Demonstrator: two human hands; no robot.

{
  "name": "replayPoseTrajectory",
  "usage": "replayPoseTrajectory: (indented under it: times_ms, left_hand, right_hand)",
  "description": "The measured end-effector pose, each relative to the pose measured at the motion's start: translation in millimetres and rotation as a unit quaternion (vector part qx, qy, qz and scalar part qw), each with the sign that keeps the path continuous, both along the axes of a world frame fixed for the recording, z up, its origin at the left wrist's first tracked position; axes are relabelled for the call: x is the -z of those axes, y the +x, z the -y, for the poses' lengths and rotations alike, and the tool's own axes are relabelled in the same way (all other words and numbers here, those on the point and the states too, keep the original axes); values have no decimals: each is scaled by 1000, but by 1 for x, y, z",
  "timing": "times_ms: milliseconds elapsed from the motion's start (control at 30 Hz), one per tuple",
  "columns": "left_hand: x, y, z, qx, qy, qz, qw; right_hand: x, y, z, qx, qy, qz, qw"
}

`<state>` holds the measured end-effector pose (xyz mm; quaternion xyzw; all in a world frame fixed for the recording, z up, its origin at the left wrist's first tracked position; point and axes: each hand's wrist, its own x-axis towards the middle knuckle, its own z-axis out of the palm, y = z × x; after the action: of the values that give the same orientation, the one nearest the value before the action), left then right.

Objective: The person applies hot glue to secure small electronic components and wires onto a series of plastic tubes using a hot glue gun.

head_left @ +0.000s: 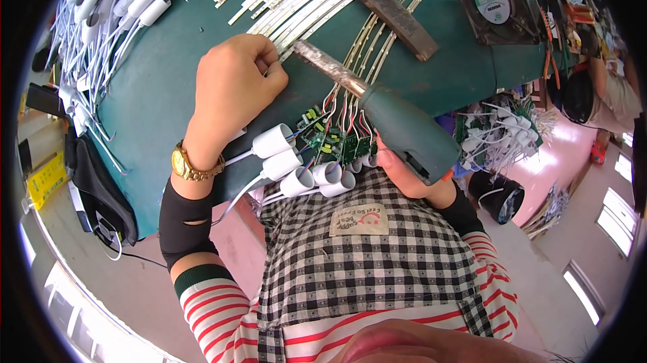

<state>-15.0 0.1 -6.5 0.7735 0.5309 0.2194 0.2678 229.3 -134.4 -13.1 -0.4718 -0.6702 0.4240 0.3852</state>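
Observation:
My right hand [397, 169] grips a soldering iron [411, 127] by its thick dark green handle, part of the fingers hidden behind it. The worn metal tip points up and left, close to the fingers of my left hand [232, 83]. Those fingers are closed in a pinch at the near ends of white LED strips [283, 23]; what lies between them is hidden. Below the iron, green circuit boards [333, 144] hang together, joined by red, black and white wires to narrow strips. White plastic tubes [275, 141] with white cables sit at the table's near edge.
A dark metal bar [377, 6] lies across the strips on the green table [162, 87]. A black fan [495, 9] stands far right. More white tubes with cables [108, 13] crowd the far left. Boards with white parts [499, 130] and a black bucket [497, 196] are at right, another person [606, 90] beyond.

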Motion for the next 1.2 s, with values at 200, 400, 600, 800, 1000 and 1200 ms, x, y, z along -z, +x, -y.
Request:
replayPoseTrajectory:
  times_ms: [200,400,600,800,1000,1200]
  left_hand:
    - [0,0,0,2,3,-1,1000]
    - [-1,0,-1,-3,-4,-3,1000]
    - [-2,0,-2,-1,-7,-11,1000]
    - [-3,0,-1,-3,-13,-18,1000]
    - [-4,-1,-1,-1,-26,-25,999]
    - [-5,-2,-1,2,-12,-23,1000]
  right_hand:
    - [10,11,13,5,-64,-27,998]
    - [13,9,15,23,-81,-104,991]
    - [8,3,15,51,-127,-269,953]
    - [8,6,21,64,-110,-235,964]
    - [15,10,24,75,-86,-233,966]
    - [12,10,23,80,-87,-225,967]
